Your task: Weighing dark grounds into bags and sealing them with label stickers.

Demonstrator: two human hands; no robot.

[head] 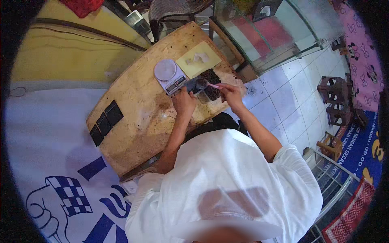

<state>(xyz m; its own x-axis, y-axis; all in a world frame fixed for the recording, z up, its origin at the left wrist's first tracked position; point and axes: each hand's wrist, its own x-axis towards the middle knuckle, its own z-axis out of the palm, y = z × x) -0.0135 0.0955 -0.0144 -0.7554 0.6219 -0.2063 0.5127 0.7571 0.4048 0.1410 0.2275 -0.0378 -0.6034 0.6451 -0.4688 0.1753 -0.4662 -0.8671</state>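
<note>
My left hand [184,101] grips the near end of a small dark pouch [193,84] beside a white digital kitchen scale [170,76]. In my right hand [230,93] is the pink handle of a spoon [215,86], whose bowl is at the pouch's mouth. Dark, coarse granules [212,76] lie heaped just beyond and beneath the spoon, with what looks like a clear plastic container [203,97] at their near side. The granules' kind and the pouch's contents cannot be told.
On the wooden table [146,106], several flat black packets [104,123] lie at the left end. A yellow sheet [199,57] with whitish pieces is behind the scale. A glass display case [273,39] stands beyond the table, a dark woven chair [176,12] behind it, and plastic stools [333,89] at right.
</note>
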